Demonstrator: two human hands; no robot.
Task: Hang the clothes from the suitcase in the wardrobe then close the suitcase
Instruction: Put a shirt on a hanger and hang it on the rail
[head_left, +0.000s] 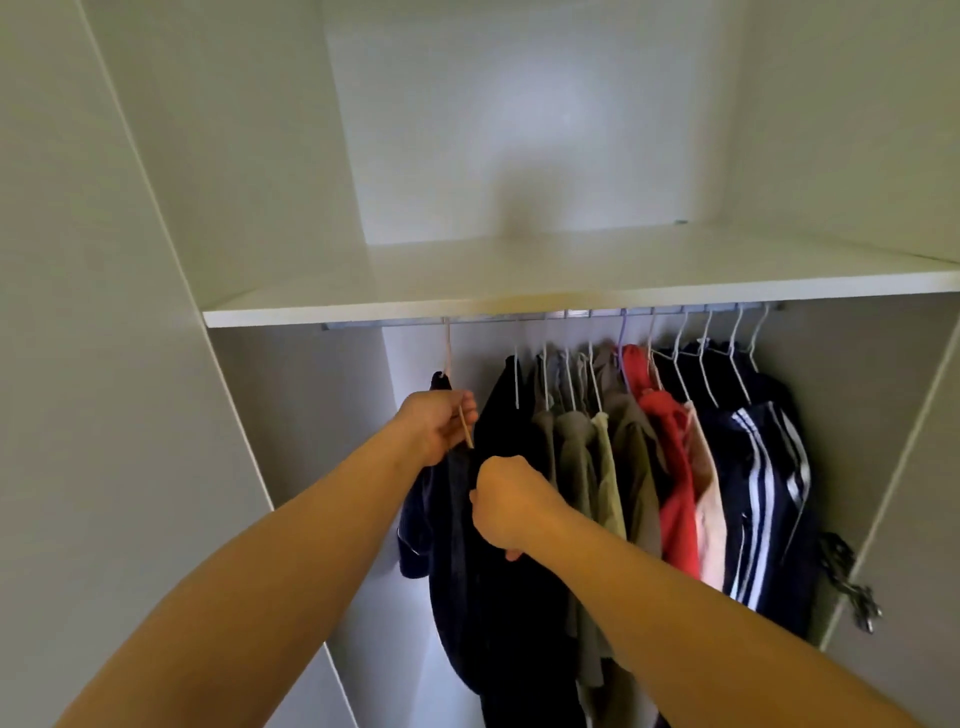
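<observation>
Wardrobe: navy garment w/ pale hanger.

Setting was a home: white built-in wardrobe, open, shelf at 12 o'clock; clothes hung on wire hangers along the rail toward 2 o'clock.

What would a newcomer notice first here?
Two bare arms reach into the wardrobe: the left hand pinches a pale hanger hung on the rail, and the right hand grips the dark navy garment on it. Further right, a red garment and a white-striped navy jacket stand out.
</observation>
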